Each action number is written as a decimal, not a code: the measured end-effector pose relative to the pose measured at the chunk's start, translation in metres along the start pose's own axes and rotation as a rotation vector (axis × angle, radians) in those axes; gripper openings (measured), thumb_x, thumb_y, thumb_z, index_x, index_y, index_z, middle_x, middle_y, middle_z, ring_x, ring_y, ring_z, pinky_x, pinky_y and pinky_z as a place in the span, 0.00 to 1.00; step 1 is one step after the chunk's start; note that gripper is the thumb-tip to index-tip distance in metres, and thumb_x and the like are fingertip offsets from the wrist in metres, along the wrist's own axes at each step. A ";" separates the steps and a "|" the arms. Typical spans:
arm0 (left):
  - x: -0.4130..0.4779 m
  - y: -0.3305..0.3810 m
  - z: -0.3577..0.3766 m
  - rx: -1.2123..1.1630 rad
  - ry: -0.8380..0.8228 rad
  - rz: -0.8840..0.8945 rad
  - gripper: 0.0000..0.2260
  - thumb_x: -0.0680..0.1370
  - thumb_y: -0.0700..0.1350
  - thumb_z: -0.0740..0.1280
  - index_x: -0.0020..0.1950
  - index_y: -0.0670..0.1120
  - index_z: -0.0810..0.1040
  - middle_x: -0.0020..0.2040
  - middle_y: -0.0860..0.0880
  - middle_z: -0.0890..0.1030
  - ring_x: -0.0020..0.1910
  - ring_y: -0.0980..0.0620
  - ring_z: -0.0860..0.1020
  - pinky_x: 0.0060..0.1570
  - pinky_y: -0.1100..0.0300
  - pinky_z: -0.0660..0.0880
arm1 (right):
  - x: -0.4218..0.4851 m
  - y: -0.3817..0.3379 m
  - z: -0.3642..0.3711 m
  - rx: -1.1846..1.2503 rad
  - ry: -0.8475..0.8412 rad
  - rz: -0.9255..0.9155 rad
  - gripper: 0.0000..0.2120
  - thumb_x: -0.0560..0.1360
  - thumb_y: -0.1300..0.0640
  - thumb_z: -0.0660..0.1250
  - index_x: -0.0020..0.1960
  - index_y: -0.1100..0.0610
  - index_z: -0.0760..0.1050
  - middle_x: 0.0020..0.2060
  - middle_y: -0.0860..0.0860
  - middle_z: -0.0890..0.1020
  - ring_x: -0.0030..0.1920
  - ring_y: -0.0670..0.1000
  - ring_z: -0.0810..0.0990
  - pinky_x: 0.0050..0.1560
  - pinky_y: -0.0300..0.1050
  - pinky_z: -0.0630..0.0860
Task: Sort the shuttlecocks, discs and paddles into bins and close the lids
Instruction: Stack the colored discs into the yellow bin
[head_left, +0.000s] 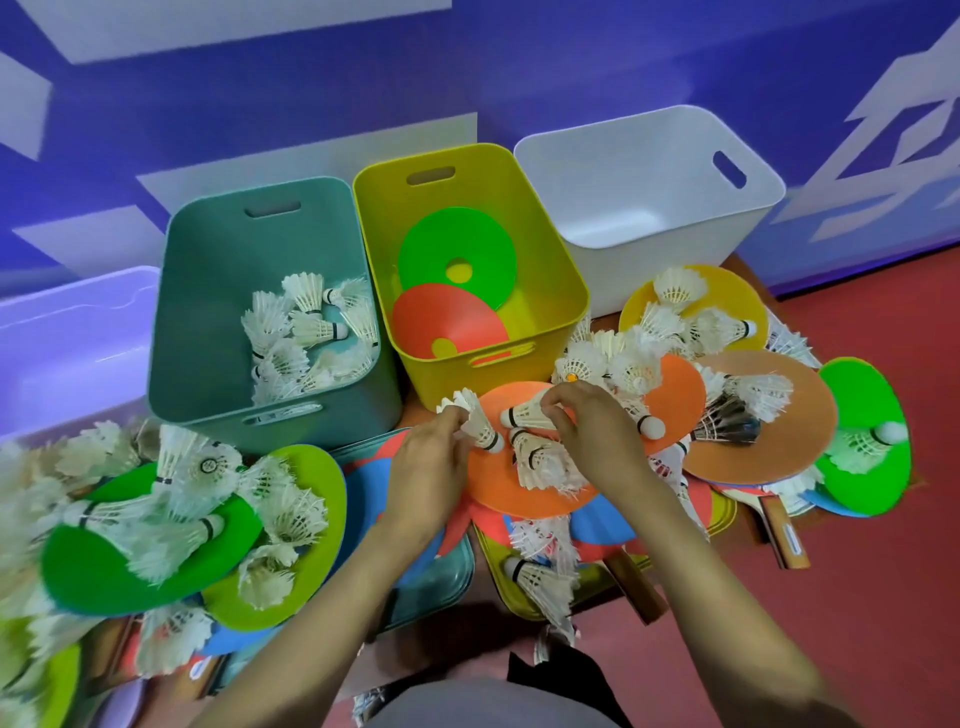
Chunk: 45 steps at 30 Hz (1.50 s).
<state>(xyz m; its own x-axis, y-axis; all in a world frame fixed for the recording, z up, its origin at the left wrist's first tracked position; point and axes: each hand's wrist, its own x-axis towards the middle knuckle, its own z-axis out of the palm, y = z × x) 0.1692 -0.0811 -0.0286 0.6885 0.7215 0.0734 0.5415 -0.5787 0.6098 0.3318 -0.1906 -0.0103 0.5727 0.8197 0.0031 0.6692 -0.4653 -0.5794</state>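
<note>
Head view: two shuttlecocks are being lifted just in front of the yellow bin (558, 291). The left hand (426, 467) has its fingers curled round the feathers of one shuttlecock (475, 423), and the right hand (587, 431) pinches a second shuttlecock (524, 413) near its cork. Both birdies sit over the orange disc (493, 488), which lies against the yellow bin's front wall with more shuttlecocks scattered on it.

Inside the yellow bin lie a green disc (457, 249) and a red disc (447, 322). The teal bin (171, 364), touching the yellow bin's left side, holds a heap of sorted shuttlecocks (306, 332). The white bin (649, 156) to its right looks unfilled as far as its inside shows, and the lavender bin (67, 332), far left of the yellow bin, shows nothing inside.

By my reading the sort is early. Many shuttlecocks remain on discs to the front-left of the yellow bin, such as the bright green disc (93, 566), and to its right on the yellow disc (727, 291) and the tan disc (789, 415). Paddle handles (636, 582) poke out from under the pile in front of it; no paddle is binned. A teal lid (441, 577) lies buried under discs there, so every lid is yet to go on.
</note>
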 end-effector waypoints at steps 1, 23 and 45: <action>-0.001 -0.002 -0.001 0.000 -0.006 -0.004 0.07 0.75 0.38 0.66 0.52 0.44 0.75 0.47 0.43 0.81 0.47 0.42 0.78 0.40 0.52 0.72 | -0.001 -0.002 -0.002 -0.010 -0.052 0.044 0.12 0.77 0.52 0.65 0.58 0.55 0.75 0.53 0.52 0.79 0.55 0.55 0.76 0.49 0.51 0.75; 0.001 0.022 -0.039 -0.135 0.040 0.014 0.08 0.74 0.41 0.69 0.53 0.45 0.76 0.44 0.51 0.80 0.43 0.51 0.79 0.45 0.55 0.76 | 0.002 -0.038 -0.068 0.231 -0.166 0.049 0.08 0.78 0.54 0.63 0.47 0.59 0.75 0.38 0.49 0.75 0.37 0.45 0.71 0.38 0.40 0.68; 0.103 -0.137 -0.177 0.289 0.077 -0.333 0.08 0.77 0.42 0.61 0.56 0.48 0.73 0.50 0.43 0.82 0.48 0.40 0.79 0.46 0.49 0.77 | 0.187 -0.218 0.068 -0.449 -0.291 -0.333 0.09 0.77 0.58 0.58 0.53 0.57 0.76 0.53 0.58 0.80 0.53 0.60 0.78 0.44 0.47 0.72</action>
<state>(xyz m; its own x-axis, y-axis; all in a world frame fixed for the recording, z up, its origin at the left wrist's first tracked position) 0.0805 0.1396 0.0351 0.4221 0.9062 -0.0246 0.8475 -0.3848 0.3656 0.2605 0.0868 0.0607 0.1891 0.9728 -0.1337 0.9591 -0.2122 -0.1871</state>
